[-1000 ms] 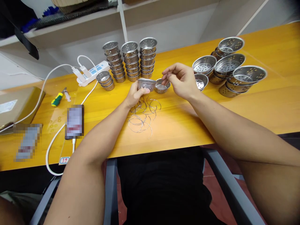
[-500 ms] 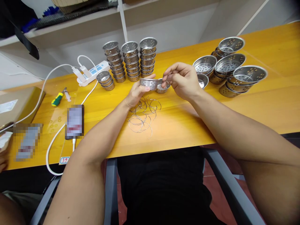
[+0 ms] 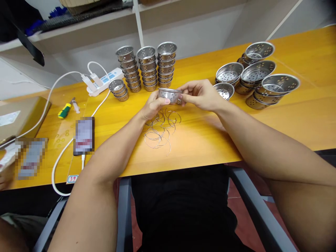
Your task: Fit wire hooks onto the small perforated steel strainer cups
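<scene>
A small perforated metal cup (image 3: 169,94) is held above the table, its rim facing up. My left hand (image 3: 154,105) grips its left side, thumb across the front wall. On the opposite side, my right hand (image 3: 201,94) is closed with thumb and fingertips at the right edge of the cup. The fingertips there are partly hidden, and any small piece between them cannot be made out. Below the cup, several thin curved metal wires (image 3: 157,134) lie in a loose heap on the table.
Tall stacks of perforated cups (image 3: 146,66) stand behind my left hand, with a short stack (image 3: 118,90) beside them. More cups (image 3: 273,91) stand at the right. Leftward lie a power strip (image 3: 105,82), a screwdriver (image 3: 64,110), a charging phone (image 3: 84,135) and a cardboard box (image 3: 23,115).
My right hand has moved down and left, from just right of the cup onto its right edge. The cup has shifted slightly right and now covers the spot where another cup showed behind.
</scene>
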Tool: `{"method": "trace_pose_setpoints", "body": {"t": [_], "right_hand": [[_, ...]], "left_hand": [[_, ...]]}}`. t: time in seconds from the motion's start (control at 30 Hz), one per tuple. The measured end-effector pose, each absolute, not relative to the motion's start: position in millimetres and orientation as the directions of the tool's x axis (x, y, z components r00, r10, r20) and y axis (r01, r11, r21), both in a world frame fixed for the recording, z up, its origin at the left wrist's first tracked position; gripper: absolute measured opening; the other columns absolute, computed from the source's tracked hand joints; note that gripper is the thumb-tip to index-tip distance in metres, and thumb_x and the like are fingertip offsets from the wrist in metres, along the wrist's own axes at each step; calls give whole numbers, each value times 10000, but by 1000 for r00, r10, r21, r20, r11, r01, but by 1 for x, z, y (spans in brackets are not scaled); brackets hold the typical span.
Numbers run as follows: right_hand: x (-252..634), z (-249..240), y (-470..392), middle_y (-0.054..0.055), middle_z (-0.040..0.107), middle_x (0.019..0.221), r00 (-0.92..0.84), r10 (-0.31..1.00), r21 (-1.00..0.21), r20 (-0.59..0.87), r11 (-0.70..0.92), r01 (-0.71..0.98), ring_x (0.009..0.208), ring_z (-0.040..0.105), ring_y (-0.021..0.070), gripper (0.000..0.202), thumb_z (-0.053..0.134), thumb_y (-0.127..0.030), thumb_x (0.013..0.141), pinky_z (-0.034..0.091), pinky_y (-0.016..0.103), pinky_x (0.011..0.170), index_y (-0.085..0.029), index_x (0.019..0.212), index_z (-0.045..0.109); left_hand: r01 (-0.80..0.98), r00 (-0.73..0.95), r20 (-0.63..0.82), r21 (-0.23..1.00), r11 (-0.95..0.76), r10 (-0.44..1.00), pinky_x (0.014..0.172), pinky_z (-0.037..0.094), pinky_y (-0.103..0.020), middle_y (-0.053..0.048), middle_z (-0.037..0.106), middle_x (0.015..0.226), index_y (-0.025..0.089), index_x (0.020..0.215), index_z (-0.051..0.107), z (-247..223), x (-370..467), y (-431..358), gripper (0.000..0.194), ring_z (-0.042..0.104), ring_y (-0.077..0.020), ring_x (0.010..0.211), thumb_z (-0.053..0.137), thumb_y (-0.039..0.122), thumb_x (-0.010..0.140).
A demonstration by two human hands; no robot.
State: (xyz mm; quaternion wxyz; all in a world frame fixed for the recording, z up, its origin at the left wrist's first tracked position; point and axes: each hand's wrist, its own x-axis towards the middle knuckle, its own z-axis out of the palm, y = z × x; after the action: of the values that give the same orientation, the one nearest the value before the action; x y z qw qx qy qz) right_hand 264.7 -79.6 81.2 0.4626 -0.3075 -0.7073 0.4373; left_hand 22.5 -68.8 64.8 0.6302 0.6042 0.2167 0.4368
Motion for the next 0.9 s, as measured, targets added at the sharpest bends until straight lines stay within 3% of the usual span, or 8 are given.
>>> {"method": "trace_pose_setpoints", "body": {"t": [0.17,0.27,0.4,0.5,0.7,0.9], "right_hand": [[270,78,-75,67,777,864,-343,798,-764,496,588,265,732,649,217,490,983,-725,896,593,419,695,-258,945,842],[272,81,-76,87,775,913,-318,786,-671,530,618,409,732,625,228,422,916,-678,975,578,456,723,-265,963,828],[278,83,-74,76,765,848,-297,808,-642,509,586,494,719,657,248,343,850,-602,1033,566,472,729,-261,1043,809],[285,82,-69,66,762,839,-207,830,-670,518,544,505,682,653,232,382,882,-630,1006,553,451,682,-265,1084,796],[286,78,-61,45,688,761,-94,876,-777,473,465,425,565,542,162,586,810,-837,1000,434,388,528,-256,1003,736],[278,77,-62,29,656,771,-87,828,-754,554,543,370,628,553,193,534,851,-795,980,479,385,572,-287,1123,773]], "left_hand": [[-209,545,309,950,-231,780,1013,673,-447,-89,875,1095,195,1145,834,52,16,-53,786,805,-274,1020,1024,692,567],[-124,572,351,930,-345,741,973,653,-423,-92,851,1134,179,1240,810,45,11,-44,917,767,-242,999,1044,747,560],[-91,536,488,845,-527,689,1169,636,-511,-133,802,1410,222,1449,694,35,11,-31,1042,779,-318,1286,1041,767,631],[-65,483,590,762,-645,647,1312,568,-579,-164,712,1590,259,1572,584,23,12,-19,1079,722,-359,1479,1013,766,722],[65,439,667,644,-762,602,1373,525,-649,-169,644,1649,293,1657,475,3,8,3,1023,672,-375,1559,942,736,862],[71,441,692,609,-790,572,1359,538,-671,-169,607,1664,322,1703,419,3,9,2,978,659,-390,1569,905,661,924]]}}
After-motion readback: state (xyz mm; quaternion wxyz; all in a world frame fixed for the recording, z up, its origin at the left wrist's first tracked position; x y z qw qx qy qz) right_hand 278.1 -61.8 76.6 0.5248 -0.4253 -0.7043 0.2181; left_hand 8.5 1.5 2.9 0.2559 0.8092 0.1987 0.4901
